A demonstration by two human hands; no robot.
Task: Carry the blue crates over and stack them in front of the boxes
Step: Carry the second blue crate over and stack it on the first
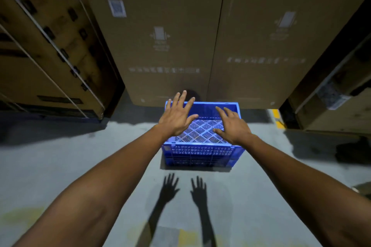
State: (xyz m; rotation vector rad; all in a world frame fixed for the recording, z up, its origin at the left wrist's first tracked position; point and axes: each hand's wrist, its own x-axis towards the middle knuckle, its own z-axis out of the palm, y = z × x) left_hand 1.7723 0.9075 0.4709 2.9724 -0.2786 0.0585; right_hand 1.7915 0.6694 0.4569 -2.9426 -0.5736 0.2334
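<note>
One blue slotted plastic crate [200, 153] stands on the grey floor, its far side close against two tall brown cardboard boxes [176, 46]. The crate is empty; its white lattice bottom shows. My left hand [177, 115] hovers above the crate's left part, palm down, fingers spread. My right hand [232, 125] hovers above its right part, fingers apart as well. Neither hand touches the crate, and their shadows fall on the floor in front of it.
A strapped cardboard box [50, 56] on a dark pallet stands at the left. More boxes [331, 94] stand at the right, with a yellow floor marking [278, 118] beside them. Grey floor [80, 156] lies on both sides of the crate.
</note>
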